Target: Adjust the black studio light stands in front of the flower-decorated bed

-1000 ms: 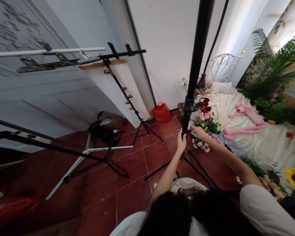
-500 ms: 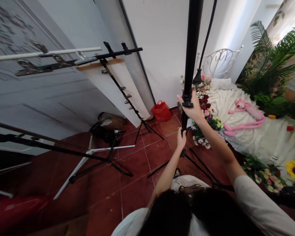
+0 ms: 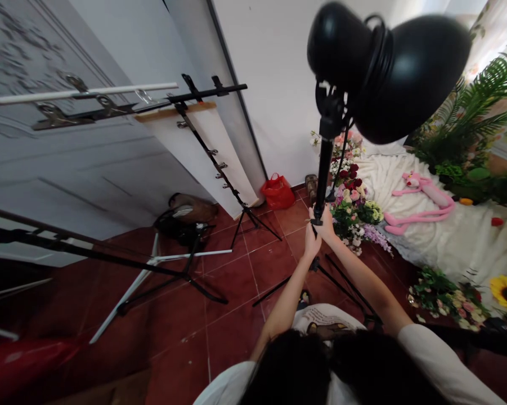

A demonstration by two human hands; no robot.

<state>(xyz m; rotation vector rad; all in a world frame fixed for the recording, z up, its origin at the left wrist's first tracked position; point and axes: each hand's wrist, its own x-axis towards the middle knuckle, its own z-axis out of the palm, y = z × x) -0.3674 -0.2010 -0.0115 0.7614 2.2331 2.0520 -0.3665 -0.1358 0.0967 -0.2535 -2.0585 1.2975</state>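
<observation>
A black light stand (image 3: 323,169) rises in front of me, with a large black studio lamp (image 3: 413,79) on its top and a cord coiled around the lamp's neck. My right hand (image 3: 326,226) is closed around the pole at a collar with a knob. Just below it, my left hand (image 3: 312,242) grips the lower part of the same pole. The two hands are almost touching. Below them the stand's legs (image 3: 341,284) are spread on the tiled floor.
To the left stand a backdrop stand (image 3: 209,154) with clips, a white board (image 3: 232,163) and other tripod legs (image 3: 152,264). A red bag (image 3: 277,191) sits by the wall. On the right, flowers (image 3: 354,208) border a white-draped bed (image 3: 388,169) with a pink plush toy (image 3: 430,194).
My right hand has moved down the pole to my left hand, and the upper section has lowered with it. The lamp has come down into view. My left hand stays nearly in place.
</observation>
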